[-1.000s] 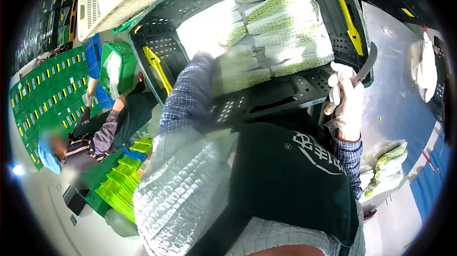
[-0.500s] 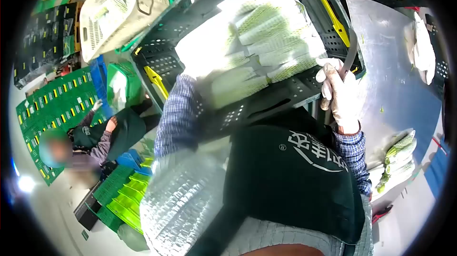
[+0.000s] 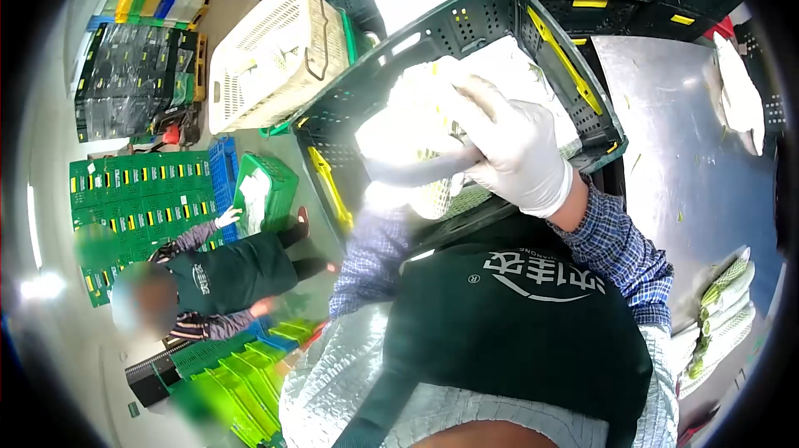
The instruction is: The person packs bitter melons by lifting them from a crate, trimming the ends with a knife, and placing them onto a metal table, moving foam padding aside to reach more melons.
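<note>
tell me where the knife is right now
In the head view, near the centre, the knife is gripped in the gloved right hand, with its blade pointing left across the front of the dark crate.

The picture is round, with dark, bent edges. Strong light washes the inside of the crate (image 3: 466,25) to plain white. The right hand (image 3: 516,152) and knife (image 3: 416,171) look blurry.
</note>
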### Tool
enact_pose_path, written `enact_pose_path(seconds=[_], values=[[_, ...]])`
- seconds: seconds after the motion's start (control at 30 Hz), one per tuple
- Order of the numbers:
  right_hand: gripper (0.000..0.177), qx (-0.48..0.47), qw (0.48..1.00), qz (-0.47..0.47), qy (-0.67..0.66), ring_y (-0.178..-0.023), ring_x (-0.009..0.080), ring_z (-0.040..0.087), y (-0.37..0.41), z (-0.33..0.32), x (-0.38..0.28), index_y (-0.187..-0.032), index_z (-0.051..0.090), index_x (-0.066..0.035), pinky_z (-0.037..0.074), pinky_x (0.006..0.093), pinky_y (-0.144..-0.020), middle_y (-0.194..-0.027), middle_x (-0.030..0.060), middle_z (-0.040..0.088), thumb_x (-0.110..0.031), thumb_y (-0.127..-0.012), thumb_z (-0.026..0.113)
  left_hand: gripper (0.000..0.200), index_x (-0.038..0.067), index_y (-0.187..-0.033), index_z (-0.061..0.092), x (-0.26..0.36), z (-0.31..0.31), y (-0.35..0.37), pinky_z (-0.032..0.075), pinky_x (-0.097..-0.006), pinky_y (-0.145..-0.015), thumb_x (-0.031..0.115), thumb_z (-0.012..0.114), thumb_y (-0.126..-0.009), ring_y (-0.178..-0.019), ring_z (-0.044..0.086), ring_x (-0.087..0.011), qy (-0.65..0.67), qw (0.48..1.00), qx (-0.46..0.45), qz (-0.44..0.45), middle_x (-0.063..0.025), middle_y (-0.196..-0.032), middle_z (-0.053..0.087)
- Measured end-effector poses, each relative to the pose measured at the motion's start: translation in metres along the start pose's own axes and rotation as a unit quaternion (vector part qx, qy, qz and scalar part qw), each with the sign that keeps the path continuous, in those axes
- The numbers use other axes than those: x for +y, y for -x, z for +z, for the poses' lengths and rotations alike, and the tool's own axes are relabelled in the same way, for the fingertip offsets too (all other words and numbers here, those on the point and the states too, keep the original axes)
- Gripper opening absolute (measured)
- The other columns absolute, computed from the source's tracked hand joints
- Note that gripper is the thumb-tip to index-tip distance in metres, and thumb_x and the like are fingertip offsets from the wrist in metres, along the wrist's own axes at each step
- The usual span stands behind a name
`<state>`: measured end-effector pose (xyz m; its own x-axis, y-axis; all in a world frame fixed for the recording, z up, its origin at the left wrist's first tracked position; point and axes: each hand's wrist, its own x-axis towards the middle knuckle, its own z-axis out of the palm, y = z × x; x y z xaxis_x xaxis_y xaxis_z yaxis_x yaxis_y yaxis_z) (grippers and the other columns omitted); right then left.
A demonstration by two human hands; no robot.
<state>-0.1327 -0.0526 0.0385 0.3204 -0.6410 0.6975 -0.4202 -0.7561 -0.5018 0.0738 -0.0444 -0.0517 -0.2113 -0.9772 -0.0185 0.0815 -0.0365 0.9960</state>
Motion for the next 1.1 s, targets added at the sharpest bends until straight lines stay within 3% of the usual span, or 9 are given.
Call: enact_pose_path(seconds=[0.3, 0.47, 0.53, 0.57, 0.7, 0.8, 0.93, 1.0, 1.1], values=[[0.035, 0.085, 0.992, -0.066, 0.063, -0.054, 0.0149, 0.056, 0.014, -0.012, -0.014, -0.103, 0.071, -0.011, 0.045, 0.0272, -0.049, -0.091, 0.0012, 0.064, -0.021, -0.070, 0.074, 0.105, -0.002, -0.139, 0.049, 0.006, 0.027, 0.041, 0.043, -0.0406, -0.108, 0.035, 0.096, -0.052, -0.122, 0.057, -0.0266, 0.010, 0.999, -0.010, -0.033, -0.0146, -0.131, 0.059], [0.012, -0.143, 0.985, -0.081, -0.060, -0.055, 0.0180, 0.059, 0.028, -0.012, -0.028, -0.089, 0.063, -0.012, 0.048, 0.0312, -0.048, -0.077, 0.0037, 0.056, -0.014, -0.078, 0.068, 0.105, -0.002, -0.140, 0.049, 0.006, 0.024, 0.067, 0.042, -0.0404, -0.109, 0.033, 0.096, -0.052, -0.124, 0.056, -0.0262, 0.019, 0.999, -0.001, -0.050, -0.0143, -0.132, 0.059], [0.012, -0.188, 0.977, -0.084, -0.059, -0.057, 0.0214, 0.061, 0.039, -0.012, -0.037, -0.092, 0.063, -0.012, 0.050, 0.0335, -0.051, -0.081, 0.0062, 0.058, -0.013, -0.081, 0.065, 0.105, -0.002, -0.140, 0.048, 0.006, 0.026, 0.056, 0.042, -0.0404, -0.109, 0.032, 0.096, -0.052, -0.124, 0.056, -0.0261, 0.026, 0.999, 0.026, -0.023, -0.0142, -0.133, 0.058], [0.038, -0.223, 0.967, -0.073, -0.097, -0.061, 0.0260, 0.062, 0.044, -0.011, -0.038, -0.109, 0.064, -0.010, 0.051, 0.0381, -0.055, -0.089, 0.0058, 0.063, -0.003, -0.072, 0.068, 0.106, -0.002, -0.140, 0.048, 0.006, 0.025, 0.049, 0.042, -0.0403, -0.109, 0.031, 0.096, -0.052, -0.124, 0.056, -0.0260, 0.030, 0.999, 0.039, -0.006, -0.0142, -0.133, 0.058], [0.027, -0.222, 0.971, -0.045, -0.073, -0.066, 0.0282, 0.065, 0.051, -0.023, -0.030, -0.098, 0.061, -0.009, 0.051, 0.0372, -0.057, -0.092, 0.0060, 0.065, 0.000, -0.072, 0.067, 0.106, -0.002, -0.141, 0.047, 0.006, 0.019, 0.039, 0.042, -0.0402, -0.110, 0.030, 0.096, -0.053, -0.125, 0.056, -0.0256, 0.067, 0.995, 0.067, 0.025, -0.0140, -0.134, 0.058], [0.030, -0.254, 0.965, 0.024, -0.069, -0.070, 0.0265, 0.068, 0.059, -0.039, -0.015, -0.099, 0.062, -0.009, 0.053, 0.0361, -0.060, -0.091, 0.0076, 0.066, 0.003, -0.072, 0.064, 0.106, -0.002, -0.142, 0.047, 0.004, 0.011, 0.038, 0.041, -0.0401, -0.110, 0.029, 0.096, -0.053, -0.126, 0.055, -0.0254, 0.101, 0.991, 0.076, 0.037, -0.0138, -0.135, 0.057], [0.009, -0.122, 0.977, 0.113, -0.135, -0.065, 0.0163, 0.061, 0.079, -0.053, 0.019, -0.098, 0.062, -0.004, 0.048, 0.0267, -0.061, -0.083, 0.0046, 0.065, -0.002, -0.090, 0.062, 0.107, -0.002, -0.143, 0.046, 0.004, -0.003, 0.031, 0.041, -0.0399, -0.111, 0.027, 0.096, -0.053, -0.126, 0.055, -0.0251, 0.090, 0.994, 0.043, 0.037, -0.0137, -0.137, 0.057], [0.009, -0.124, 0.872, 0.362, -0.305, -0.072, 0.0151, 0.062, 0.060, -0.080, 0.001, -0.097, 0.067, -0.003, 0.049, 0.0274, -0.068, -0.083, 0.0038, 0.068, -0.011, -0.094, 0.064, 0.107, -0.002, -0.143, 0.046, 0.007, -0.001, 0.026, 0.040, -0.0399, -0.111, 0.026, 0.096, -0.053, -0.127, 0.055, -0.0249, 0.060, 0.998, 0.002, 0.032, -0.0136, -0.137, 0.057], [0.011, -0.062, 0.925, 0.309, -0.212, -0.068, 0.0094, 0.058, 0.050, -0.080, -0.004, -0.101, 0.068, -0.002, 0.046, 0.0247, -0.064, -0.078, 0.0024, 0.066, -0.009, -0.093, 0.065, 0.107, -0.002, -0.144, 0.045, 0.007, 0.007, 0.022, 0.040, -0.0397, -0.112, 0.025, 0.096, -0.053, -0.128, 0.055, -0.0247, 0.027, 0.998, -0.052, 0.025, -0.0134, -0.138, 0.056]])
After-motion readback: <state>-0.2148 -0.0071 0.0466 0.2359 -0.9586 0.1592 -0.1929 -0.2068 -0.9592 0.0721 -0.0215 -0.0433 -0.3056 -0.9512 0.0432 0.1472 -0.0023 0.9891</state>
